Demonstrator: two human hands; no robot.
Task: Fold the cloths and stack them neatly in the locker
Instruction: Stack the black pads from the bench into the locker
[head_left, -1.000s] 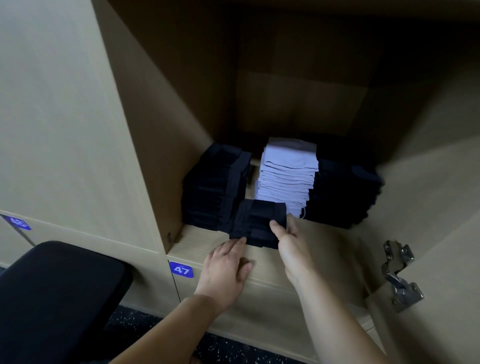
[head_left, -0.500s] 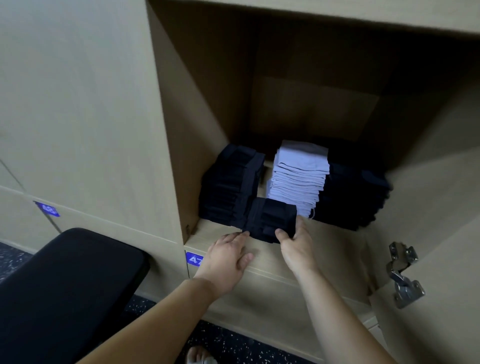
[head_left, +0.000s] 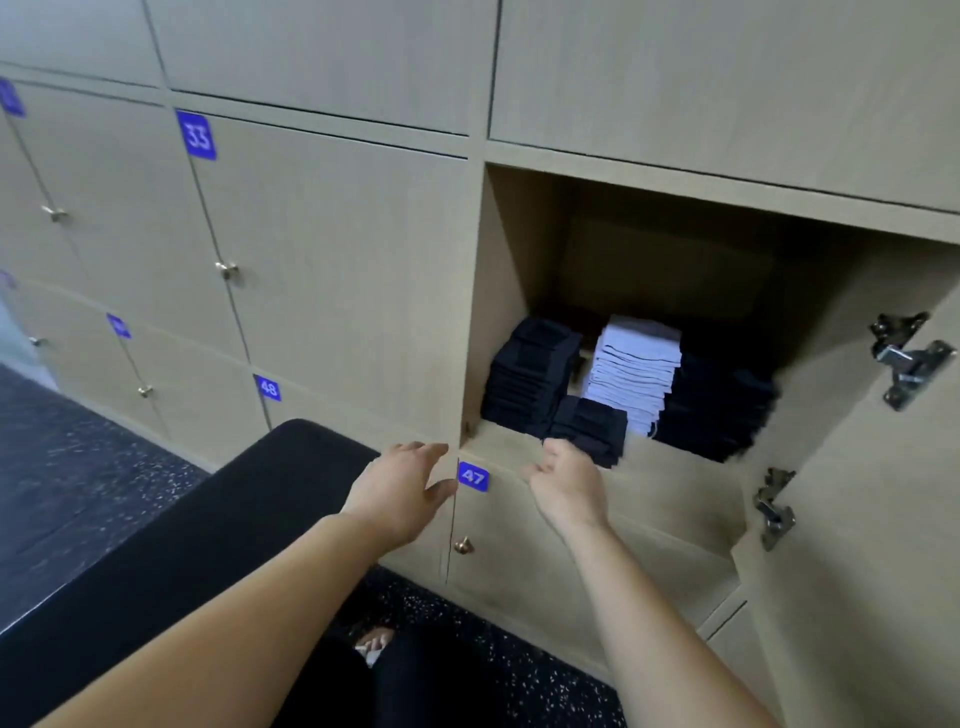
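Squaring the dark pile (head_left: 589, 431) before the white stack (head_left: 634, 369) may help; blur hides its edges. Left hand (head_left: 400, 488) and right hand (head_left: 566, 483) hover slack-fingered, empty.

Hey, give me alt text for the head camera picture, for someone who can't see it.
A person's empty left hand and right hand hover before an open locker. Inside sit a left dark stack, a white stack, a right dark stack, and a small dark pile in front.
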